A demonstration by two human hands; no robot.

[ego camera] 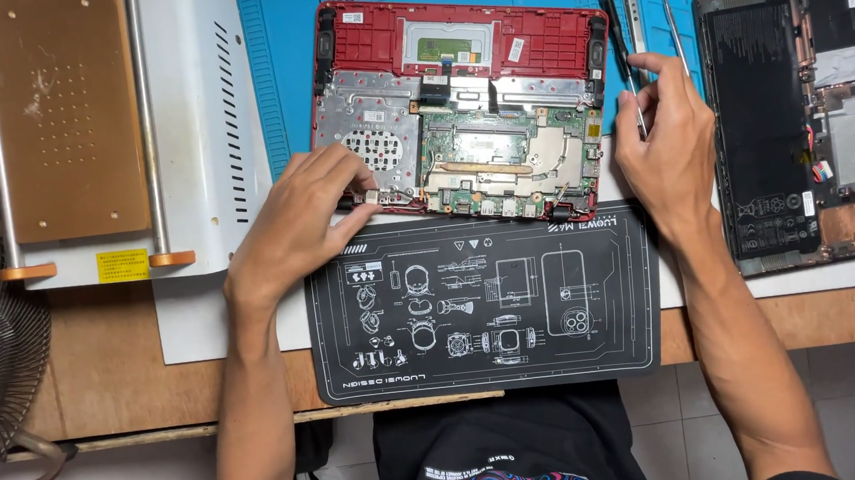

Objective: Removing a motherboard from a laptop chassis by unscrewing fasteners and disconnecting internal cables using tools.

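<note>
- The opened red laptop (pixel 459 117) lies at the bench's centre, motherboard exposed, overlapping a blue mat (pixel 285 59) and a black mat (pixel 482 306).
- The left hand (pixel 296 219), at the laptop's 8 o'clock, pinches its hinge corner with narrowed fingers.
- The right hand (pixel 667 148), at the laptop's 3 o'clock, grips a screwdriver (pixel 623 46).
- A second opened laptop (pixel 805 113) lies further toward 3 o'clock.

Left hand (pixel 298 219) touches red laptop (pixel 458 107); right hand (pixel 666 143) holds screwdriver (pixel 623 51).

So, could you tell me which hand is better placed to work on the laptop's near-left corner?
Left. The left hand already pinches at that corner of the laptop, while the right hand is off its right side with a screwdriver.
</note>
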